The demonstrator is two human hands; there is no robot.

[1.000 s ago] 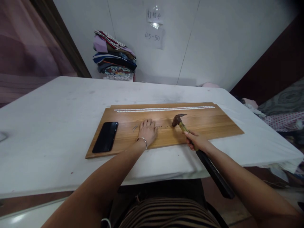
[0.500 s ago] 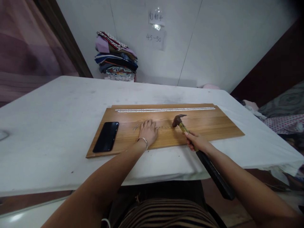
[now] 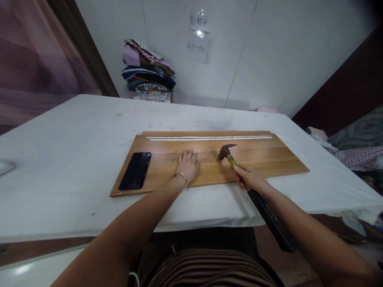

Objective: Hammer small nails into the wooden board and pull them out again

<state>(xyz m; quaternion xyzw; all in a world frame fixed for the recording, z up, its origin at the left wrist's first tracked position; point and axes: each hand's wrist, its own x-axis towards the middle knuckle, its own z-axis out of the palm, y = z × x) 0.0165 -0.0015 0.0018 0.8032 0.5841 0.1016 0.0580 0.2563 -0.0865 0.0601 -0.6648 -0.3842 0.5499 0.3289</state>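
Observation:
My left hand (image 3: 188,165) lies flat on a wooden board (image 3: 167,177), fingers stretched toward the far side. Just left of it are a few small nails (image 3: 172,160) lying loose. A row of small dark nail heads or marks (image 3: 210,160) runs along the board to its right. My right hand (image 3: 247,178) is closed round the yellow-and-black handle of a claw hammer (image 3: 229,153), well up near the head. The rusty head is over the right end of that row; whether it touches the board I cannot tell. The black grip end points back toward me.
A black phone (image 3: 135,171) lies on the board's left end. Two white measuring strips (image 3: 209,138) run along its far side. The board rests on a white-covered table (image 3: 66,159). Folded clothes (image 3: 149,75) are stacked against the wall behind.
The view has shifted very slightly. Both hands, the hammer and the board stay in nearly the same places.

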